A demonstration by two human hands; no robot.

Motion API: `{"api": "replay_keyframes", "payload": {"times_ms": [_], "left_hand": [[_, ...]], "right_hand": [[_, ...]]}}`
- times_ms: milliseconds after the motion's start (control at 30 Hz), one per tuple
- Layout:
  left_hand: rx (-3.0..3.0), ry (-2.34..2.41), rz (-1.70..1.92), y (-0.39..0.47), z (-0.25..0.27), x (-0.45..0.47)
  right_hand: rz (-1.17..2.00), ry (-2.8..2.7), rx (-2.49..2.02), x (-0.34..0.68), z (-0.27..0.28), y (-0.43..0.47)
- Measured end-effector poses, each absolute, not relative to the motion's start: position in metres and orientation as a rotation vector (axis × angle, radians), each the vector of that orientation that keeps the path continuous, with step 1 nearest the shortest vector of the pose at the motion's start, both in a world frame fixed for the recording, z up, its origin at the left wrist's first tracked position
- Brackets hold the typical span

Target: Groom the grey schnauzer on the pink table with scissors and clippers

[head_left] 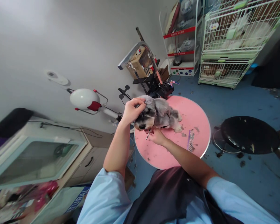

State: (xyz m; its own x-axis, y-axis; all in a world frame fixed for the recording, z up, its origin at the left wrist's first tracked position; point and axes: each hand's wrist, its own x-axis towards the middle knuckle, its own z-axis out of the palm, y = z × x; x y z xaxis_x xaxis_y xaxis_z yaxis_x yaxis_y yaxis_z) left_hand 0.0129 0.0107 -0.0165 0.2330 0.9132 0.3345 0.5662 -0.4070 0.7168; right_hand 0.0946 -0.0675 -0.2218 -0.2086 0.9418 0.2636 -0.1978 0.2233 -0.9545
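Note:
A grey dog with a dark strap round its body is on the round pink table, its head towards me and to the left. My left hand is on top of its head, with the thumb and fingers closed on the head fur. Under the muzzle, my right hand is closed round small silver scissors, mostly hidden by the fingers. A purple comb with metal teeth lies on the table to the right, among loose tufts of fur.
A curved metal grooming arm rises behind the table. To the right is a black round stool. White cages holding animals and a wire shelf stand at the back. A white glass-fronted cabinet is at the left.

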Motion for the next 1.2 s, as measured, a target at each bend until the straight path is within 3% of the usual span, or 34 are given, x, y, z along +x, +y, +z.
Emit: {"api": "replay_keyframes", "payload": {"times_ms": [1067, 1200], "left_hand": [[2.039, 1.43, 0.994, 0.012, -0.014, 0.007], [2.263, 1.227, 1.016, -0.009, -0.005, 0.009]], "right_hand": [[1.314, -1.267, -0.708, 0.07, -0.23, -0.059], [1.347, -1.223, -0.797, 0.076, -0.243, -0.068]]}}
